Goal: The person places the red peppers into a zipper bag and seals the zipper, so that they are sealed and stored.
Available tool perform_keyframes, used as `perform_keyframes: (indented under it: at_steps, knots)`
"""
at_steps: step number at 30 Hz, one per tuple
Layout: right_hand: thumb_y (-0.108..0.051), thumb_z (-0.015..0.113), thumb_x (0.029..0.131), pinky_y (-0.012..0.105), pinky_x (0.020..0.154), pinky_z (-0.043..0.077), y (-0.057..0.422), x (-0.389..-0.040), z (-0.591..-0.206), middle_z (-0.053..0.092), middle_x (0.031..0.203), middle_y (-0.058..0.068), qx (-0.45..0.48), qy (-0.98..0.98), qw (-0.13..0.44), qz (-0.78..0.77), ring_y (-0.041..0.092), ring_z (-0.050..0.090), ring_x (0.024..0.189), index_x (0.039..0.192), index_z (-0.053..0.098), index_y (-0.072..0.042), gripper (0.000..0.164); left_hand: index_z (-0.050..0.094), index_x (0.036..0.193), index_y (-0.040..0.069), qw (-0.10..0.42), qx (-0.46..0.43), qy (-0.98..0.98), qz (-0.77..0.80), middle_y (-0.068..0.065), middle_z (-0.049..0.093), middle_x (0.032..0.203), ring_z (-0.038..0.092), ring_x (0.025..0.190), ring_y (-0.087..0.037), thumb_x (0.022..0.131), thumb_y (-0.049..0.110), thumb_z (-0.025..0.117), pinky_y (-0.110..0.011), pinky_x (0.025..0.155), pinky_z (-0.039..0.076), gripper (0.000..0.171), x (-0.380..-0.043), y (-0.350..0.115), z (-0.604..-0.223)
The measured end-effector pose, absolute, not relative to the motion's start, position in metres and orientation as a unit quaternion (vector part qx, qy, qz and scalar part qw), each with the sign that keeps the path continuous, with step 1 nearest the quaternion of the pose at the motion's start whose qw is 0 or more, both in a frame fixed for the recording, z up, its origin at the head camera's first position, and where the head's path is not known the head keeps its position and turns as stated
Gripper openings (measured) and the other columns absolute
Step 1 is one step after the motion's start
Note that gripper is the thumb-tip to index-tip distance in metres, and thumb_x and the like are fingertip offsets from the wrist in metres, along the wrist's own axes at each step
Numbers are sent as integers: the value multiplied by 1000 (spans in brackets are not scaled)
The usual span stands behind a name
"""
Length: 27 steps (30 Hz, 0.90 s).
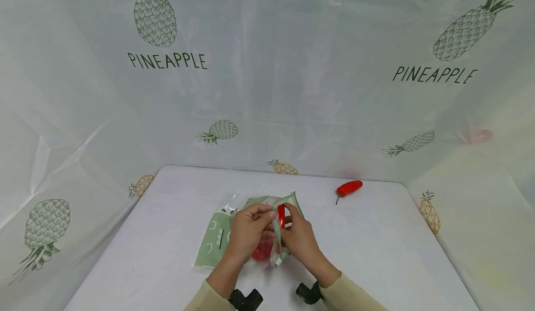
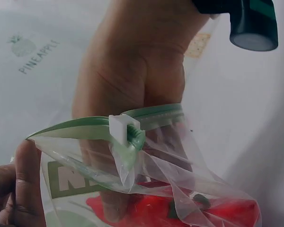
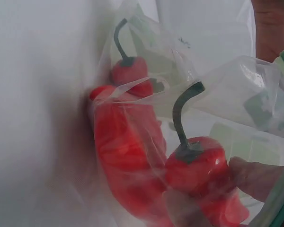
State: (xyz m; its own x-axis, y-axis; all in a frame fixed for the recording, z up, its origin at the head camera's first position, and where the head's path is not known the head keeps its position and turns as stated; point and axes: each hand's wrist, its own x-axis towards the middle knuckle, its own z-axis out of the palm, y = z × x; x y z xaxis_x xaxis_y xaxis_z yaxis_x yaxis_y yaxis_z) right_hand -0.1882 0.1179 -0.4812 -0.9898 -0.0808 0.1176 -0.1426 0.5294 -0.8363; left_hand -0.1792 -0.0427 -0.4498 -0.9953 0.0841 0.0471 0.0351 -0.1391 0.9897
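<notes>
My left hand (image 1: 246,231) pinches the green zip edge of a clear zip bag (image 1: 285,200), holding its mouth apart. A white slider (image 2: 124,128) sits on the zip. My right hand (image 1: 302,240) reaches through the mouth of the bag, as the left wrist view shows. Its fingers grip a red chili pepper (image 3: 196,163) with a dark green curved stem. More red chili peppers (image 3: 120,137) lie in the bag beside it, seen through the clear plastic.
A flat green printed bag (image 1: 212,243) lies on the white table (image 1: 376,255), just left of my hands. One loose red chili pepper (image 1: 349,188) rests near the back right edge. A pineapple-printed sheet (image 1: 267,69) hangs around the table's back and sides.
</notes>
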Motion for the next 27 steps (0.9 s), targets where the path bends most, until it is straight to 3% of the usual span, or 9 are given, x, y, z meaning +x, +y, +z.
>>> perform_keyframes:
  at_steps: [6, 14, 20, 27]
  knots:
    - [-26, 81, 94, 28, 61, 65, 119, -188, -480, 72, 113, 17, 62, -873, 14, 483, 19, 75, 85, 152, 48, -7, 69, 73, 115, -6, 12, 40, 656, 754, -18, 77, 94, 73, 67, -14, 98, 10, 75, -31, 62, 66, 23, -182, -45, -449]
    - [-7, 79, 89, 26, 63, 62, 119, -185, -482, 73, 115, 15, 106, -867, -17, 486, 21, 75, 92, 148, 53, -4, 65, 73, 114, -7, -2, 36, 653, 757, -20, 76, 96, 71, 68, -13, 98, 7, 74, -30, 62, 66, 21, -185, -48, -451]
    - [-8, 77, 91, 23, 65, 60, 121, -183, -483, 73, 110, 11, 104, -874, 10, 475, 22, 74, 94, 143, 58, -3, 55, 73, 113, -8, -3, 35, 655, 755, -21, 76, 97, 71, 68, -14, 99, 7, 73, -31, 62, 66, 20, -185, -48, -452]
    - [-17, 79, 95, 33, 81, 64, 130, -182, -483, 75, 114, 10, 103, -873, 68, 472, 23, 75, 102, 140, 62, -6, 49, 74, 113, -5, -8, 37, 674, 738, -16, 77, 92, 72, 68, -14, 99, 9, 74, -34, 63, 67, 21, -185, -49, -457]
